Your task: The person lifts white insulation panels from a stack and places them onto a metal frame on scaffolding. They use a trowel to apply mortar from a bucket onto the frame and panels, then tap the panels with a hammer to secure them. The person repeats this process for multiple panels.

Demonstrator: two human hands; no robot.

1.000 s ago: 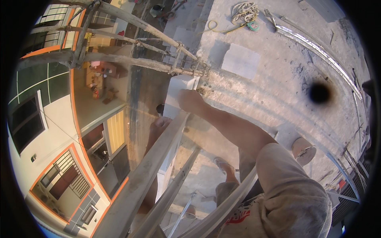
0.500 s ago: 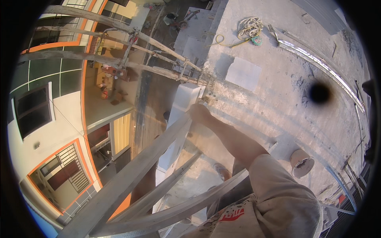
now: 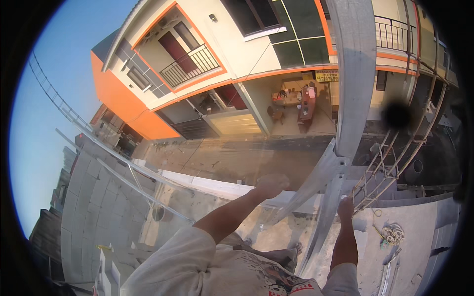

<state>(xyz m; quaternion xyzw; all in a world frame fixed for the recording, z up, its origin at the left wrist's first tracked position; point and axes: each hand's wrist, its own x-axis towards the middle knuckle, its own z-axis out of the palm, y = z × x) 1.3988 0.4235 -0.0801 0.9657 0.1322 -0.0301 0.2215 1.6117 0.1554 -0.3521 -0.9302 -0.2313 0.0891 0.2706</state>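
A steel roof truss [image 3: 353, 74] stands tilted in front of me, and its grey channel members meet at a bolted joint [image 3: 339, 162]. One channel [image 3: 308, 183] slants down to the left from the joint. Another channel [image 3: 325, 217] runs down toward my feet. My right hand [image 3: 345, 207] is closed at the right edge of this lower channel, its fingers partly hidden. My left hand [image 3: 273, 185] reaches out over the white ledge, left of the slanting channel and apart from it. Motion smears its fingers.
Beyond the white ledge [image 3: 222, 187], the level drops to a street [image 3: 212, 158] before a house. Tied pole scaffolding [image 3: 395, 165] stands at right, near coiled rope [image 3: 392, 234] and loose steel strips [image 3: 390, 271]. Another metal frame [image 3: 133, 170] leans by the block wall [image 3: 89, 197] at left.
My view has swung left, so the house now lies ahead. My left hand has come into view. The truss now rises upward before me; the bucket has left the picture.
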